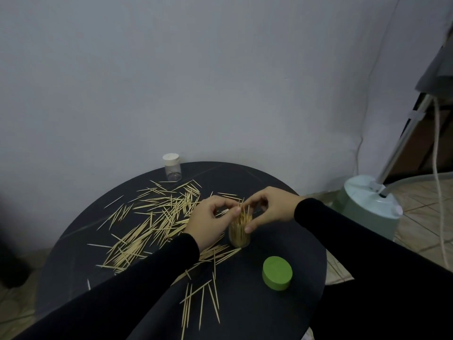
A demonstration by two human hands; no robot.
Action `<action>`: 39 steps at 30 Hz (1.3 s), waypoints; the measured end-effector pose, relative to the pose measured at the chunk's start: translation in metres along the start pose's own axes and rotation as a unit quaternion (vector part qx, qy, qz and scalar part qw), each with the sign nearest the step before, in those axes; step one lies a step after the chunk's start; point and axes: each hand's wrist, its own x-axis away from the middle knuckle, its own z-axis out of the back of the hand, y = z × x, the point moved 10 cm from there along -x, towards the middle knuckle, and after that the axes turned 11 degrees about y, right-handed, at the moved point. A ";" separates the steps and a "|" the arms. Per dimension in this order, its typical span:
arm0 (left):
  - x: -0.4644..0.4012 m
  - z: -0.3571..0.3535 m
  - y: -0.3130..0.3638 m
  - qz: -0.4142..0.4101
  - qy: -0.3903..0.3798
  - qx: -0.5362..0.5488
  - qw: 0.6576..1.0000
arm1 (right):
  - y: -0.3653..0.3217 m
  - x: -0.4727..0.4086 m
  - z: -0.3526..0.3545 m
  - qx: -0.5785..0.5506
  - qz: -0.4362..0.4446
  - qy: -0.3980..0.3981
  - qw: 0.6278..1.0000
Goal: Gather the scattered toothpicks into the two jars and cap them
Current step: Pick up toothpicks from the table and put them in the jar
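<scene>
A clear jar (239, 235) packed with upright toothpicks stands mid-table, uncapped. My left hand (210, 223) pinches toothpicks at the jar's mouth. My right hand (269, 208) curls around the jar's right side, thumb on its wall and fingers over the toothpick tips. A green cap (277, 272) lies on the table in front of the jar. A second clear jar (172, 167) with a white cap stands at the far edge and looks empty. Many loose toothpicks (152, 224) lie scattered on the left half, and several more toothpicks (201, 300) lie near the front.
The round black table (269, 315) stands against a grey wall. A pale green appliance base (370, 207) with a pole and white cord sits on the tiled floor to the right. A dark object stands on the floor at the left.
</scene>
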 end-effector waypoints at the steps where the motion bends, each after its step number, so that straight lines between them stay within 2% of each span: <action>1: -0.001 0.000 0.000 0.006 0.002 0.004 1.000 | 0.000 -0.001 0.000 0.001 -0.001 0.000 1.000; 9: -0.004 0.006 -0.007 0.030 0.048 -0.019 0.998 | -0.002 -0.002 0.002 0.009 -0.002 0.008 1.000; 14: 0.004 -0.005 0.011 -0.080 0.039 -0.135 0.987 | -0.002 -0.002 0.003 -0.003 0.002 0.013 1.000; 19: 0.010 -0.012 0.030 -0.130 0.008 -0.136 0.982 | -0.004 -0.001 0.001 -0.044 0.014 0.009 0.999; 26: 0.011 -0.019 0.041 -0.216 -0.057 -0.187 0.957 | -0.004 -0.002 0.002 -0.033 0.021 0.014 0.999; 30: 0.009 -0.019 0.045 -0.258 -0.067 -0.192 0.944 | -0.002 -0.004 0.001 -0.031 0.019 0.012 0.999; 33: 0.005 -0.009 0.044 -0.245 -0.026 -0.184 0.952 | -0.001 -0.005 0.000 -0.030 0.014 0.013 0.999; 36: -0.004 0.006 0.029 -0.169 0.032 -0.156 0.973 | 0.000 -0.005 0.000 -0.023 0.003 0.013 1.000; 39: -0.008 0.010 0.014 -0.118 0.036 -0.145 0.982 | 0.000 -0.004 -0.001 -0.018 -0.003 0.008 1.000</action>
